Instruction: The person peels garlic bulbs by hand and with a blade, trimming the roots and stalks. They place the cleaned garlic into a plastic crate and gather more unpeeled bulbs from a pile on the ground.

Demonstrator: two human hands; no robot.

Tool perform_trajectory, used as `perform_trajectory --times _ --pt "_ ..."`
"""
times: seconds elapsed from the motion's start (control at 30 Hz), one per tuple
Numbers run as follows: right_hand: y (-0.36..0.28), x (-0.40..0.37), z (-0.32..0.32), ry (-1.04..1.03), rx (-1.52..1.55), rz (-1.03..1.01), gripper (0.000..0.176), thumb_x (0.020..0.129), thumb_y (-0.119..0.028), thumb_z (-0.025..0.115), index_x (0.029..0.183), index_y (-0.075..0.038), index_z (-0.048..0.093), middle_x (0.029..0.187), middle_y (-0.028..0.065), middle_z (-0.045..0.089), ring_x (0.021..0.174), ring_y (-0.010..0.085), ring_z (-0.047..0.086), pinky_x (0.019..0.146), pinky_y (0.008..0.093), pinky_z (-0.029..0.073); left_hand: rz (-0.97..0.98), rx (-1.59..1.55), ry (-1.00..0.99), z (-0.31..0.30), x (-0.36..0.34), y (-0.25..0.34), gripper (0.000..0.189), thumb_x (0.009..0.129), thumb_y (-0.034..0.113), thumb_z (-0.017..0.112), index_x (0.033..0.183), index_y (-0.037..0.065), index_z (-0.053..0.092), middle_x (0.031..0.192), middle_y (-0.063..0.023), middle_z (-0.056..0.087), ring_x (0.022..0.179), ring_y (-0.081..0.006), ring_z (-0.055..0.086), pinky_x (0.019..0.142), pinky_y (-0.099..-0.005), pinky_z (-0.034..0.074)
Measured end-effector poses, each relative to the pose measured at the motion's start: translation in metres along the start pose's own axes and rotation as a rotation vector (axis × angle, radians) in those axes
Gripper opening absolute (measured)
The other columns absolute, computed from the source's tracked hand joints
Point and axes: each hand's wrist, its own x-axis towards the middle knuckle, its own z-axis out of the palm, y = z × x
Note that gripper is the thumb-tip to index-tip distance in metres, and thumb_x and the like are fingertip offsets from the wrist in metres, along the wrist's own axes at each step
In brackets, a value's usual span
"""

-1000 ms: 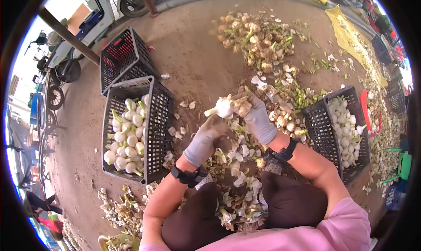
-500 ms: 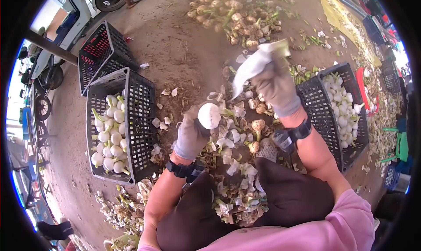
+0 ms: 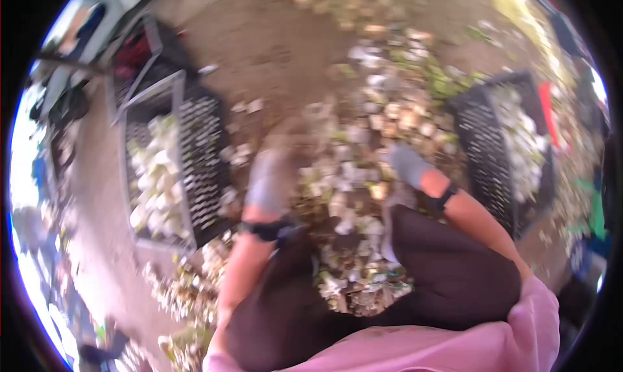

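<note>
Motion smears both my gloved hands. My left hand (image 3: 269, 177) is over the ground left of the scattered peels, near the left crate; its fingers are a blur, and I cannot make out anything in it. My right hand (image 3: 409, 165) points down at the peels and unpeeled bulbs (image 3: 415, 115) on the right, its fingers too blurred to read. Loose white peels (image 3: 350, 177) cover the ground between my hands and down between my knees. No white bulb shows clearly in either hand.
At left, a black plastic crate (image 3: 204, 158) holds peeled white bulbs (image 3: 156, 184), with another crate (image 3: 139, 60) behind it. A crate (image 3: 480, 145) at right also holds white bulbs (image 3: 519, 135). A heap of bulbs (image 3: 357, 2) lies on the ground ahead.
The white bulb seen in my left hand no longer shows there. My right hand has dropped toward me, and the white peel or cloth-like piece at it is gone from view. The view has shifted and blurred.
</note>
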Motion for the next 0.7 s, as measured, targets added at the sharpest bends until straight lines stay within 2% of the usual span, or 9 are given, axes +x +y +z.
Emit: perform_trajectory --times 0.07,0.13,0.2,0.27,0.33,0.43,0.57,0.67,0.7 --pt "0.049 0.010 0.061 0.112 0.257 -0.156 0.024 0.085 -0.009 0.055 0.105 -0.006 0.068 0.096 0.0180 0.066 0.091 0.0366 0.061 0.079 0.0438 0.050 -0.122 0.449 -0.098 0.030 -0.016 -0.001 0.042 0.092 0.020 0.056 0.130 0.003 0.053 0.125 -0.0073 0.059 0.107 -0.0172 0.058 0.091 -0.0316 0.047" --pt "0.015 0.013 -0.007 0.066 0.460 -0.291 0.037 0.080 -0.011 0.062 0.117 -0.006 0.064 0.111 0.0152 0.066 0.101 0.0299 0.063 0.085 0.0390 0.051 -0.090 0.424 -0.091 0.027 -0.003 -0.033 0.064 0.084 0.015 0.064 0.143 0.007 0.041 0.136 -0.0110 0.051 0.123 -0.0200 0.049 0.102 -0.0332 0.040" --pt "0.035 0.010 -0.001 -0.001 1.426 0.231 0.045 0.085 -0.009 0.060 0.130 -0.010 0.055 0.117 0.0093 0.062 0.107 0.0238 0.060 0.085 0.0353 0.053 0.083 0.485 -0.077 0.027 0.017 -0.058 0.091 0.075 0.009 0.073 0.152 0.010 0.024 0.145 -0.0163 0.042 0.128 -0.0233 0.045 0.103 -0.0361 0.040" --pt "-0.004 0.019 -0.028 -0.006 1.767 0.111 0.046 0.090 -0.014 0.058 0.134 -0.009 0.049 0.115 0.0072 0.063 0.106 0.0227 0.061 0.080 0.0335 0.055 0.340 0.579 -0.076 0.021 0.047 -0.096 0.101 0.073 0.009 0.078 0.153 0.007 0.016 0.142 -0.0148 0.043 0.116 -0.0232 0.054 0.095 -0.0367 0.046" --pt "-0.025 0.026 -0.047 -0.182 2.120 0.039 0.047 0.092 -0.020 0.057 0.136 -0.008 0.046 0.114 0.0068 0.063 0.106 0.0230 0.061 0.078 0.0331 0.055 -0.022 0.166 -0.180 0.046 0.014 -0.025 0.092 0.076 0.009 0.078 0.150 0.003 0.022 0.133 -0.0106 0.051 0.112 -0.0180 0.055 0.096 -0.0331 0.045" --pt "-0.058 0.034 -0.070 -0.268 2.157 -0.105 0.046 0.096 -0.028 0.052 0.136 -0.005 0.045 0.121 0.0118 0.060 0.110 0.0278 0.060 0.090 0.0358 0.053 -0.050 -0.171 -0.168 0.055 0.007 -0.020 0.079 0.079 0.007 0.076 0.144 0.001 0.032 0.125 -0.0076 0.056 0.114 -0.0148 0.053 0.097 -0.0297 0.045" --pt "-0.037 0.027 -0.059 0.264 1.019 0.013 0.047 0.092 -0.017 0.045 0.133 0.004 0.048 0.127 0.0122 0.057 0.114 0.0170 0.056 0.098 0.0305 0.047 0.293 0.610 0.164 0.043 -0.007 -0.004 0.075 0.067 0.008 0.085 0.130 -0.001 0.044 0.117 -0.0129 0.059 0.104 -0.0187 0.058 0.087 -0.0349 0.052" --pt "-0.063 0.018 -0.091 0.267 1.271 -0.051 0.039 0.094 -0.015 0.044 0.127 0.001 0.057 0.120 0.0082 0.064 0.106 0.0175 0.059 0.092 0.0300 0.047 0.431 0.809 0.256 0.043 -0.006 -0.010 0.072 0.067 0.019 0.087 0.124 -0.001 0.048 0.111 -0.0146 0.062 0.100 -0.0185 0.062 0.086 -0.0327 0.052" --pt "-0.054 0.023 -0.078 0.276 0.867 -0.051 0.033 0.100 -0.014 0.044 0.126 0.001 0.058 0.121 0.0052 0.063 0.109 0.0153 0.057 0.094 0.0295 0.045 0.417 0.822 0.238 0.045 -0.007 -0.012 0.071 0.067 0.020 0.088 0.123 -0.001 0.048 0.108 -0.0141 0.064 0.097 -0.0185 0.063 0.085 -0.0323 0.053"
